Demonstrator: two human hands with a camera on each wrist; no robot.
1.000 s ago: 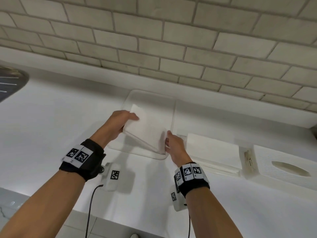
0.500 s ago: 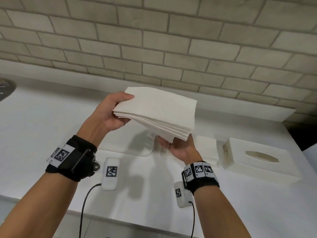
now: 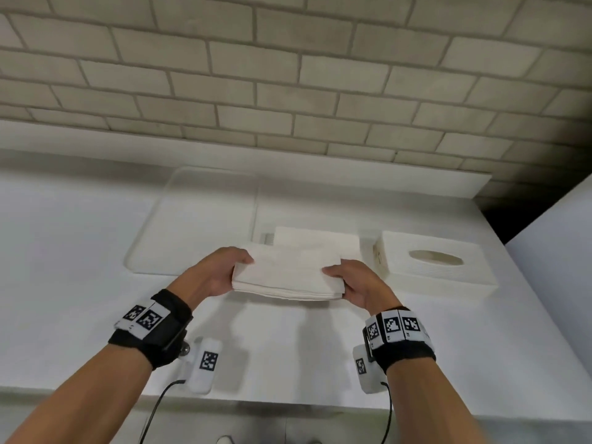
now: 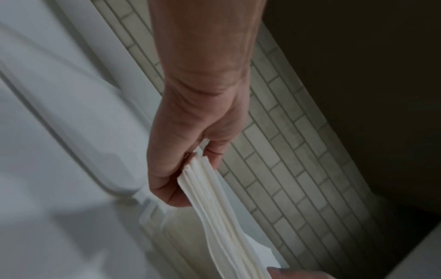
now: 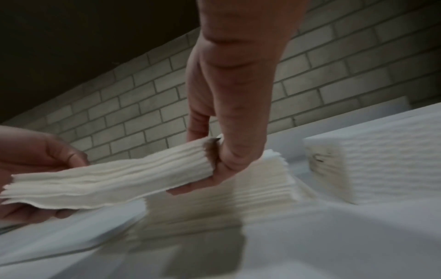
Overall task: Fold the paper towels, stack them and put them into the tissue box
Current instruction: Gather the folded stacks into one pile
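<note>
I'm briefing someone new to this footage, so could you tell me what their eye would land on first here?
First, the stack of folded paper towels held above the white counter, the left hand gripping one end and the right hand the other. Just behind it a second pile of towels lies on the counter, with the white tissue box to its right and a clear tray to its left.

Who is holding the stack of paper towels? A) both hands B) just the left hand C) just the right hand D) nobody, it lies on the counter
A: the left hand grips one end of the stack of paper towels and the right hand grips the other, holding it above the counter.
</note>
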